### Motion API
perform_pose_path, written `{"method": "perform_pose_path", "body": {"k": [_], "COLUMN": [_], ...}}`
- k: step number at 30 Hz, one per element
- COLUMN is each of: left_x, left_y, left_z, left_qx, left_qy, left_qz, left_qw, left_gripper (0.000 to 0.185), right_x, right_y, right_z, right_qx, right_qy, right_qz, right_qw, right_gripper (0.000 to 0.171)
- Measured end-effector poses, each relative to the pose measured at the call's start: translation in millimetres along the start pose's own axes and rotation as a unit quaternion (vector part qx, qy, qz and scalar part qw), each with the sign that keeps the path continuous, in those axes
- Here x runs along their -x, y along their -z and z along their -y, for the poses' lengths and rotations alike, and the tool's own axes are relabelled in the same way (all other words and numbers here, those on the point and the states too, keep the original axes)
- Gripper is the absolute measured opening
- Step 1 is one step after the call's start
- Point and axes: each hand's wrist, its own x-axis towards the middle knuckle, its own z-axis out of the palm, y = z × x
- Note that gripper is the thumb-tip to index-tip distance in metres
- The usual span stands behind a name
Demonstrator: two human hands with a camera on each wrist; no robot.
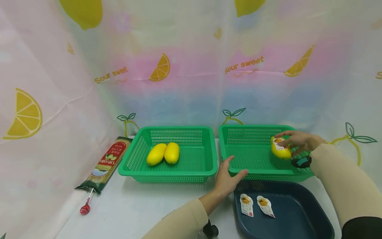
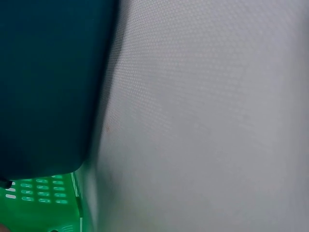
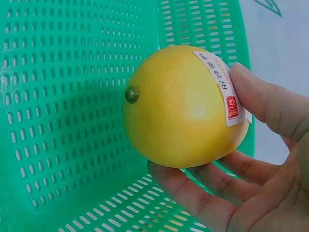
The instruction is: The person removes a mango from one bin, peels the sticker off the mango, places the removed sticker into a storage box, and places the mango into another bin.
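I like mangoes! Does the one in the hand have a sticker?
Yes, the mango held by the right hand has a white label.

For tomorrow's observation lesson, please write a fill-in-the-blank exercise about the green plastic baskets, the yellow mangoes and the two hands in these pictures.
1. The left green plastic basket holds ____ yellow mangoes.
2. The right hand holds a labelled yellow mango over the ____ green plastic basket.
3. The left hand rests on that basket's ____ rim.
4. Two white labels lie in the dark ____ plastic tray.

Missing words: two; right; front; blue
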Motion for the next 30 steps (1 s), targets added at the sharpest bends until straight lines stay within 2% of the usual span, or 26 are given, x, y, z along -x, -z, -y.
{"method": "perform_pose_path", "body": {"k": [20,30], "left_x": [-0.9,1.2], "left_y": [1.0,2.3], "left_z": [-0.6,-1.2], "left_qx": [0.008,0.017], "left_qy": [-0.003,-0.007], "left_qz": [0.006,0.000], "left_qw": [1.0000,0.9998], "left_gripper": [0.069,0.087], "right_x": [22,34], "right_y": [2,-11], "right_z": [44,69], "right_qx": [0.050,0.047], "right_qy": [0.053,0.071], "right_qz": [-0.019,-0.033], "right_qw": [0.997,0.996], "right_gripper": [0.070,0.070]}}
